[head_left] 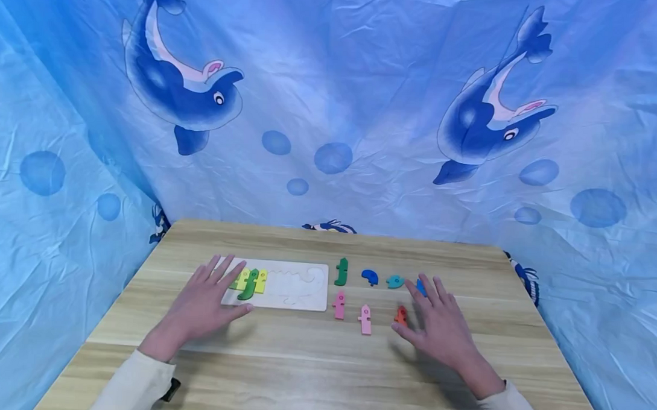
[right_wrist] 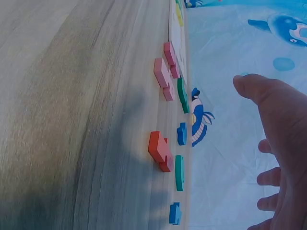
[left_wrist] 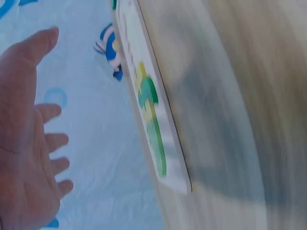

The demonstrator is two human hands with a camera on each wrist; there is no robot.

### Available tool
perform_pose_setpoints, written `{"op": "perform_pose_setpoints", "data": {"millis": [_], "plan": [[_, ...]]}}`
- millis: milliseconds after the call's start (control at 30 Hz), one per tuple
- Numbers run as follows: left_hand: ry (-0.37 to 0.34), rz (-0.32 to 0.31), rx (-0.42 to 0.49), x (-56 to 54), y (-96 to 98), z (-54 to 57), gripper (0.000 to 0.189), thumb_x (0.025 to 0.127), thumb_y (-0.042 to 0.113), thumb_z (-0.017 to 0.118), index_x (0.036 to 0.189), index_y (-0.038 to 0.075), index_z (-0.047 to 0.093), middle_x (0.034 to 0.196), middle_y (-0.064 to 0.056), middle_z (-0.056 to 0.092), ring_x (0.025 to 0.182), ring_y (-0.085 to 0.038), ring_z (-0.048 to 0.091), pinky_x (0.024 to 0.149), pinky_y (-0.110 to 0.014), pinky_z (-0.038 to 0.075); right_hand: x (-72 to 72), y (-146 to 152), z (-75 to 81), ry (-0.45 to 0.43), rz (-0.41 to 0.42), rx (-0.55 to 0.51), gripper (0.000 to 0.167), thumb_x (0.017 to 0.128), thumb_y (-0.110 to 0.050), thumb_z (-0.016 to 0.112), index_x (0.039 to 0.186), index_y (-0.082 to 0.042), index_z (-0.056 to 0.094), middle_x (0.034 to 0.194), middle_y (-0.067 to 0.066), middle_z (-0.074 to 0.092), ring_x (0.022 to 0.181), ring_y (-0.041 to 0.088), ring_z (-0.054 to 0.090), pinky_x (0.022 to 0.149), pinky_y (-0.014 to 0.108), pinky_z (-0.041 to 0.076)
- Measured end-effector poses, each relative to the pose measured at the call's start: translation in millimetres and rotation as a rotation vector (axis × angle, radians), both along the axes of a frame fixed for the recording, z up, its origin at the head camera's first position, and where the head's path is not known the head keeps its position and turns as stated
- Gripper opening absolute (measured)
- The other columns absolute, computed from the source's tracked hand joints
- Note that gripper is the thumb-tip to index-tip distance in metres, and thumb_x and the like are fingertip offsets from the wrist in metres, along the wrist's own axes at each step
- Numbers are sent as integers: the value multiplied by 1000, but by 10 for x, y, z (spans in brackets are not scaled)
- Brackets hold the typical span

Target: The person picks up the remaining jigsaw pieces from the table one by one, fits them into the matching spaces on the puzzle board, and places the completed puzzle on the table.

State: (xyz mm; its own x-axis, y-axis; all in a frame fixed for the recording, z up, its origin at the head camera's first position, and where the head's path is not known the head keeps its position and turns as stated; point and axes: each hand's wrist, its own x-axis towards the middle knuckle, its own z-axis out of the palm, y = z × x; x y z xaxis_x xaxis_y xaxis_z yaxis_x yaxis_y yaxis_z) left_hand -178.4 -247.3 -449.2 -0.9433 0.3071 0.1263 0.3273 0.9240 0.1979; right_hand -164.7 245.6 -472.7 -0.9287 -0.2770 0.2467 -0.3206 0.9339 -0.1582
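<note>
My left hand [head_left: 208, 303], fingers spread, hovers over the left end of a white puzzle board [head_left: 298, 288], hiding part of it. Green and yellow pieces [head_left: 260, 281] lie fitted on the board, with a curved green piece [head_left: 247, 289] among them. The board's right part shows bare outlines. On the right, my right hand [head_left: 441, 326] is held above the table with fingers spread and nothing in its grasp. Near its thumb lies an orange-red piece [head_left: 401, 315]; a blue piece [head_left: 420, 287] is partly covered by its fingers. In the left wrist view the board [left_wrist: 175, 163] appears edge-on.
Between board and right hand lie loose pieces: a dark green piece [head_left: 342, 272], a blue piece [head_left: 369, 277], a teal piece [head_left: 394, 282] and two pink pieces [head_left: 365, 320]. Behind the wooden table [head_left: 301, 373] hangs a blue dolphin-print cloth [head_left: 383, 195].
</note>
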Motion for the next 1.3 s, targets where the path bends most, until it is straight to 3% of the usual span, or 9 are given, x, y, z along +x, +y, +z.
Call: {"op": "perform_pose_setpoints", "data": {"millis": [133,300,600,833,1300], "plan": [[-1,-31,35,-71,-149,15,93,92,68,61,160,10,33,166,-21,24,153,-45,17,120,-63,17,-11,42,3,59,37,-8,95,83,-70,70,157,-17,42,162,21,35,147,50,29,110,69,34],[-9,-16,71,-143,-316,10,92,93,66,62,161,11,32,166,-21,25,151,-45,21,119,-63,20,-16,87,-4,104,76,-45,94,83,-67,73,155,-15,45,158,22,41,143,50,36,106,67,41],[-17,10,90,-242,-498,-8,90,95,63,61,161,8,32,162,-26,29,147,-49,27,116,-66,23,-8,149,-4,69,76,-144,88,83,-61,77,152,-14,49,152,20,49,136,45,47,95,67,49],[-49,42,110,-262,-669,-124,87,97,60,60,158,4,34,155,-34,35,139,-56,34,111,-70,28,-18,205,-62,60,59,-180,79,82,-55,81,145,-14,58,143,20,58,127,44,55,92,66,50],[-223,105,299,-372,-843,-296,84,97,54,64,158,3,35,154,-35,36,137,-56,40,107,-71,34,-75,315,-233,-7,56,-220,78,81,-55,83,144,-15,60,136,19,63,123,43,59,94,65,50]]}}
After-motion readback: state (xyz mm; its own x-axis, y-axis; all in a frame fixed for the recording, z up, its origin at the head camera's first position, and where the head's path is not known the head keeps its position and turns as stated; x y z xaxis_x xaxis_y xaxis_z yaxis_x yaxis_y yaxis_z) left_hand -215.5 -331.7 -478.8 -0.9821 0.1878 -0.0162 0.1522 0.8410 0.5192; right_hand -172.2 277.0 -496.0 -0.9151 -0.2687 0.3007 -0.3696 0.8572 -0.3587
